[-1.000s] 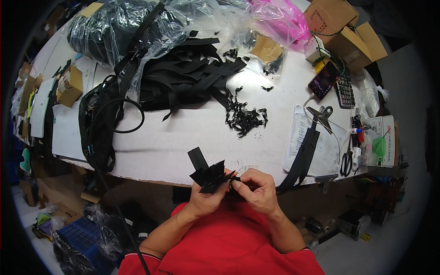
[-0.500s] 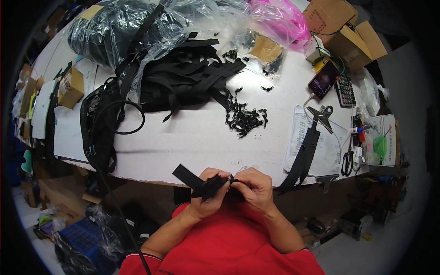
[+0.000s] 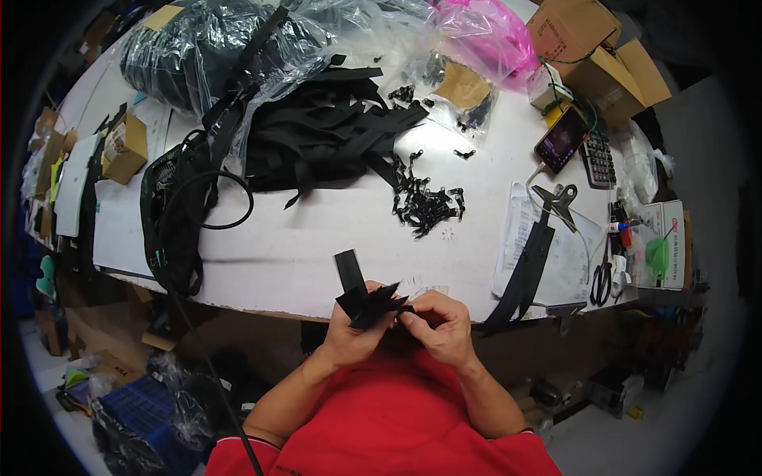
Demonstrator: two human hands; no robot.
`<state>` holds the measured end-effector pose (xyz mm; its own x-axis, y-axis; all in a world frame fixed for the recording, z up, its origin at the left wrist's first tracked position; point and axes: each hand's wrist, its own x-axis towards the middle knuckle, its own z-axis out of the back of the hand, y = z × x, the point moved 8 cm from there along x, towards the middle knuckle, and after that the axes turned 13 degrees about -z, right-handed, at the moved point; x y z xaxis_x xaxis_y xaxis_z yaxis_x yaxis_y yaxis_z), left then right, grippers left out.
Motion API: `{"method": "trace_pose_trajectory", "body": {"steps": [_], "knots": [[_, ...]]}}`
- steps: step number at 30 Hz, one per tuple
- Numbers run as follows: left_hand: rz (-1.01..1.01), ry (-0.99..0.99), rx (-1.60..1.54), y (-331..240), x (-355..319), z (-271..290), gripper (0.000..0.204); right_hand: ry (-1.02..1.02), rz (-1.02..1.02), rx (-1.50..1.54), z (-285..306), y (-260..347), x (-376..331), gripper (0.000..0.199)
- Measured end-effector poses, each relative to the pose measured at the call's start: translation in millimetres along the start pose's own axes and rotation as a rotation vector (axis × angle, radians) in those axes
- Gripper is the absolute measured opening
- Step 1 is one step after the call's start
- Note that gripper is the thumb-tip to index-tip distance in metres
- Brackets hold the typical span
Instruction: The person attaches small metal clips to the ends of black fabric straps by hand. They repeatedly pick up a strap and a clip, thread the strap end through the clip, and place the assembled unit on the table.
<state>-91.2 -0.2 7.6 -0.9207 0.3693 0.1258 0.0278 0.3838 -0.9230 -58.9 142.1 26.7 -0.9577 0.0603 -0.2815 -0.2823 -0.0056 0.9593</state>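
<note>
flat black webbing strips (image 3: pixel 361 295) fanned stiffly in left hand (image 3: pixel 355 329) grip, right hand (image 3: pixel 441 324) pinching too

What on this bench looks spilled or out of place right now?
Small black clips lie scattered loose on the white table, spread beside the heap of black straps. A long black strip hangs over the front edge. Both hands grip a strap piece normally.

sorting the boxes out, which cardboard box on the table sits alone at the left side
The small brown cardboard box by the table's left edge, beside white sheets. The other boxes cluster at the far right corner, near the pink bag.
</note>
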Motion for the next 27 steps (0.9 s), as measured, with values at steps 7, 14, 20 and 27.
{"method": "trace_pose_trajectory", "body": {"steps": [7, 14, 20, 27], "knots": [[0.084, -0.053, -0.073, 7.0, 0.4, -1.8, 0.017, -0.027, -0.026, -0.018, 2.0, -2.5, 2.5, 0.004], [0.122, -0.061, -0.076, 8.8, -1.5, 0.0, 0.017, -0.027, -0.022, -0.029, 0.4, 0.5, 3.2, 0.004], [0.044, -0.094, -0.013, 4.5, -4.1, -0.4, 0.021, -0.045, -0.048, -0.033, 1.1, -1.9, 1.7, 0.009], [0.027, -0.118, -0.010, 3.0, -6.2, -0.3, 0.022, 0.005, -0.155, -0.074, 1.0, -4.1, 0.4, 0.011]]}}
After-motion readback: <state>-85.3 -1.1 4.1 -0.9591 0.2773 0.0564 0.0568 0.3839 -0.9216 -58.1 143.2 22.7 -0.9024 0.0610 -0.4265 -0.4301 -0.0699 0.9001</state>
